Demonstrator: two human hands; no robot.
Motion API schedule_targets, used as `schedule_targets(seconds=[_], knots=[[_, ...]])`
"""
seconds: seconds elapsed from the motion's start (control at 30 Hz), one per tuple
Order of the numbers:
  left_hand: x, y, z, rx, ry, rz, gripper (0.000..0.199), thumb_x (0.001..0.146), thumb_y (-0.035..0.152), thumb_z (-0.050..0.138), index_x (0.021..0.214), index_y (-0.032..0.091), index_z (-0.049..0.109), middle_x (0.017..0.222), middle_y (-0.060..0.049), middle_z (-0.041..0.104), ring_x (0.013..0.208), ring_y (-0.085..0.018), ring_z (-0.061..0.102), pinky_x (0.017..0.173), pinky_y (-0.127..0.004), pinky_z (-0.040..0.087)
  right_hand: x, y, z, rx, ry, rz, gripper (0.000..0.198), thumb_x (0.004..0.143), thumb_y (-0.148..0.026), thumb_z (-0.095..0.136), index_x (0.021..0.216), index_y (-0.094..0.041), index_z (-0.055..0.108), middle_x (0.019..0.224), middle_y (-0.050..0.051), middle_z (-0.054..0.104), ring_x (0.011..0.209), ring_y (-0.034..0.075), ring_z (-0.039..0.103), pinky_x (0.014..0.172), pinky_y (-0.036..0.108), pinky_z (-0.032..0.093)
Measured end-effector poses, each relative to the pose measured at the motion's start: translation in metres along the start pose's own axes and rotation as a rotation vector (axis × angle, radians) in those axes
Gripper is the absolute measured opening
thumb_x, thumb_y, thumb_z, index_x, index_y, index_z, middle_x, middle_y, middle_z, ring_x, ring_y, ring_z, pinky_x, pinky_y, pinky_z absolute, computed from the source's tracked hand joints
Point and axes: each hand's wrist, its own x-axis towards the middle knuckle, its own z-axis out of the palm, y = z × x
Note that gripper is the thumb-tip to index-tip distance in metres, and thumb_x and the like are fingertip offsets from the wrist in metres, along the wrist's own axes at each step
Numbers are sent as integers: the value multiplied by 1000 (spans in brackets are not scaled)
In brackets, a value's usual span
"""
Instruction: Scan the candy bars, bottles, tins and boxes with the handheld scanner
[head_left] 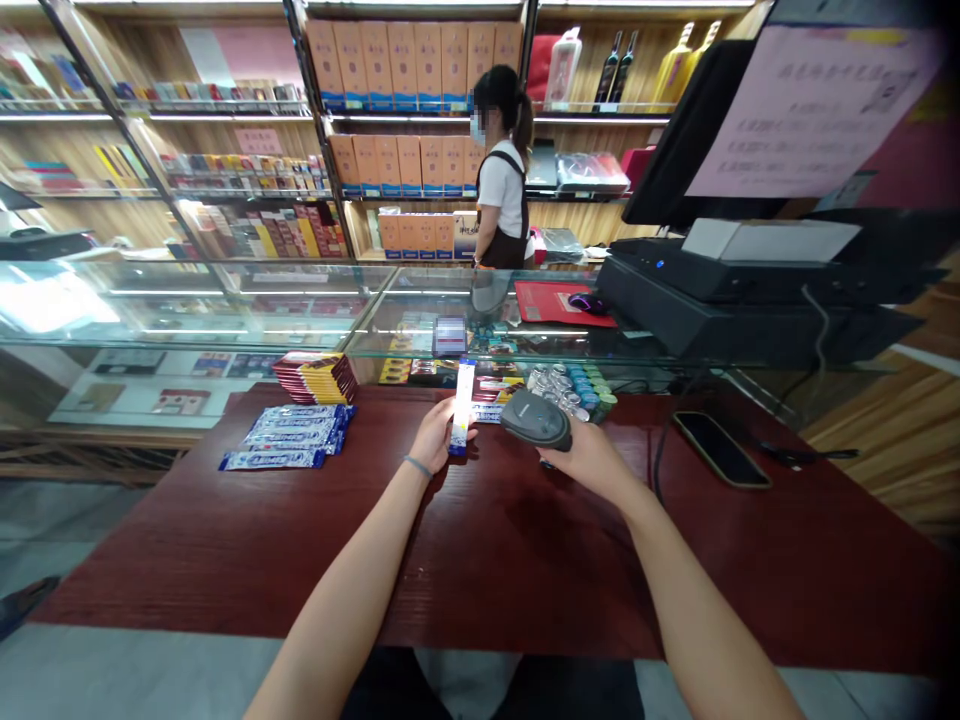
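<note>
My left hand (pixel 435 437) grips a slim blue-and-white packet (pixel 463 405), held upright just above the dark red table. Its fingers are closed round the packet's lower part. To the right, my right hand (pixel 581 453) is wrapped round the handle of a grey barcode scanner (pixel 534 418), whose head points left toward the packet. Similar blue-and-white packets (pixel 289 432) lie in a pile on the table's left side. Behind that pile stands a stack of red-and-yellow packs (pixel 315 377). Small clear, blue and green containers (pixel 574 388) sit behind the scanner.
A glass display counter (pixel 375 300) borders the table's far edge. A phone (pixel 721 448) and cables lie at the right, below a monitor (pixel 697 130) and black till equipment (pixel 675 295). A red mat (pixel 562 303) bears a mouse. Beyond the counter stands a person (pixel 501 190) before stocked shelves.
</note>
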Motion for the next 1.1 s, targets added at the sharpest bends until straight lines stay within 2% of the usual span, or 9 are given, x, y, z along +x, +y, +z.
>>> schedule_targets(seconds=[0.1, 0.3, 0.5, 0.6, 0.7, 0.8, 0.87, 1.0, 1.1], knots=[[1, -1, -1, 6, -4, -1, 27, 88, 30, 74, 110, 16, 67, 97, -8, 74, 75, -16, 72, 65, -31, 66, -1, 0, 0, -20, -11, 4, 56, 74, -33, 71, 128, -21, 66, 113, 12, 78, 107, 38, 72, 89, 47, 56], [-1, 1, -3, -42, -28, 12, 26, 89, 31, 74, 109, 16, 67, 99, -7, 72, 78, -15, 72, 67, -30, 66, -1, 2, 2, -5, 19, 35, 66, 75, -36, 72, 137, -19, 59, 115, 13, 77, 110, 38, 71, 91, 48, 55], [-1, 4, -4, -68, -56, 14, 22, 92, 31, 72, 106, 15, 67, 104, -9, 72, 83, -16, 72, 73, -33, 67, -1, 2, 8, 84, 45, -12, 61, 78, -37, 72, 136, -24, 58, 120, 9, 75, 112, 33, 71, 95, 45, 54], [0, 15, -1, -51, -33, 93, 26, 89, 30, 76, 108, 16, 66, 104, -9, 72, 86, -17, 72, 80, -38, 66, 0, 1, 12, 134, 64, -17, 58, 79, -37, 72, 134, -24, 59, 120, 9, 75, 112, 32, 71, 99, 46, 54], [-2, 36, 3, 28, 33, 258, 37, 82, 30, 81, 114, 18, 67, 107, -8, 72, 93, -19, 72, 87, -40, 63, 0, 1, 14, 169, 109, -23, 58, 79, -38, 72, 134, -22, 59, 122, 10, 74, 113, 32, 70, 100, 47, 53], [-10, 62, -4, 243, 89, 486, 40, 79, 31, 81, 115, 19, 71, 113, -8, 73, 101, -21, 72, 94, -37, 57, -1, -1, 15, 204, 151, -43, 56, 80, -40, 72, 132, -22, 60, 121, 11, 74, 113, 33, 70, 98, 46, 54], [-19, 80, -18, 458, 120, 637, 38, 80, 31, 79, 116, 19, 72, 114, -8, 74, 104, -22, 71, 99, -36, 54, -2, -3, 15, 214, 162, -43, 54, 79, -41, 72, 129, -22, 61, 118, 11, 75, 113, 33, 70, 96, 45, 55], [-43, 110, -65, 981, 199, 853, 34, 88, 32, 71, 121, 21, 70, 122, -11, 72, 113, -25, 67, 103, -41, 53, -4, -6, 18, 210, 178, -35, 56, 77, -43, 72, 128, -22, 61, 114, 12, 76, 112, 35, 70, 94, 46, 56], [-63, 130, -108, 1360, 209, 920, 32, 94, 31, 63, 125, 23, 68, 126, -10, 70, 120, -26, 63, 110, -43, 49, -5, -8, 23, 216, 170, -70, 58, 77, -41, 71, 131, -22, 60, 117, 11, 76, 110, 34, 71, 93, 45, 56]])
